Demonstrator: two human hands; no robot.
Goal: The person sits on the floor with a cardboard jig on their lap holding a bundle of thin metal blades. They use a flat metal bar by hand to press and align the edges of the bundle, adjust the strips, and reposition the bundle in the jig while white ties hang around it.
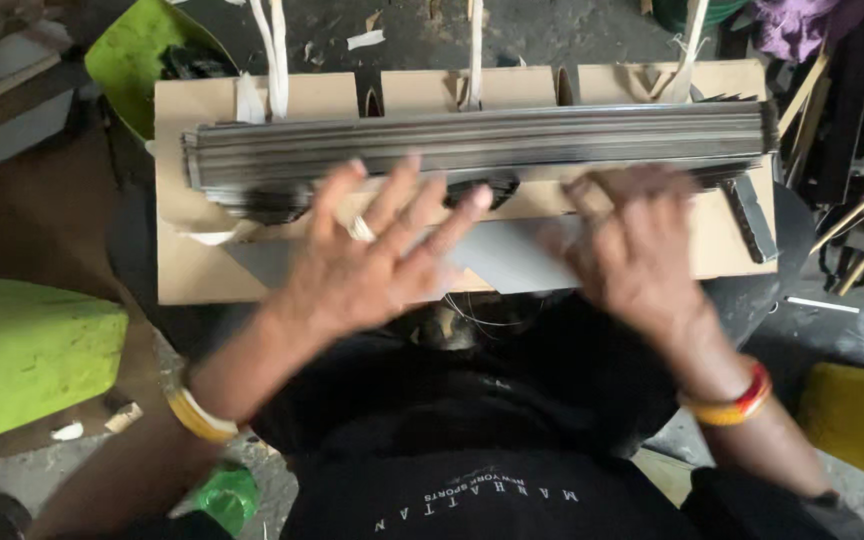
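Black-clothed lap and torso [472,440] fill the bottom of the head view, closest to the lens. Just beyond, both hands sit over a grey sheet [512,255] lying on a flat cardboard board [192,275]. Left hand [367,255]: fingers spread wide, palm down, ring on one finger, fingertips reaching the near edge of a long stack of grey strips [472,145]; motion-blurred, so contact with the sheet can't be confirmed. Right hand [637,250]: fingers curled loosely, also blurred, over the right part of the grey sheet, fingertips at the stack's near edge; whether it pinches anything, cannot tell. Yellow bangle [197,415] on the left wrist, orange-red bangle [737,400] on the right. Stack runs left to right across the cardboard's far half, nearly its full width, strips lying flat and layered. White straps [274,55] come off the far edge of the cardboard. Green container [137,55] far left behind the board, lime-green block [27,355] near left, yellow object [857,420] near right, dark scrap pile [857,120] at right on grey floor [832,320].
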